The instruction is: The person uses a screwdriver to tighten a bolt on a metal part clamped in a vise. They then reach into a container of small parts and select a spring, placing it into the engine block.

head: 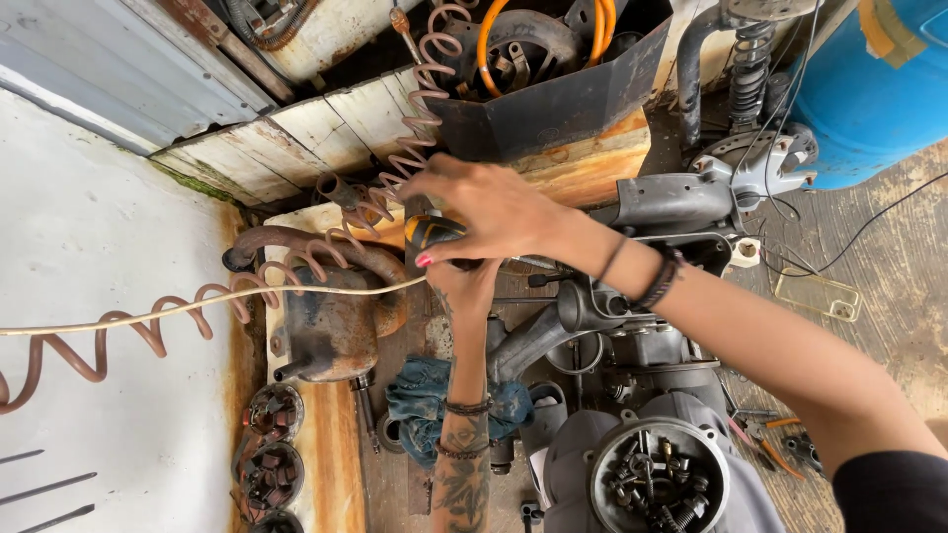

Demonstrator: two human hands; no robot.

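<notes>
Both my hands are on one tool [434, 235], a black-and-yellow handled thing over the cluttered table [331, 464]. My right hand [494, 209] lies over the top of it, fingers curled round the grip, thumb underneath. My left hand [464, 286] comes up from the near side and closes on it from below, so the tool sits between the two palms. Its long axis runs roughly left to right, with the yellow-banded end showing on the left; the rest is hidden under my fingers. One coiled pinkish hose [148, 331] and one thin cream line [197, 306] run off from there to the left. Just left of my hands sits one rusty tank [336, 331]. One blue rag [420, 400] lies nearer me, beside my left forearm. One round metal housing [657, 479] full of small parts sits near right.
</notes>
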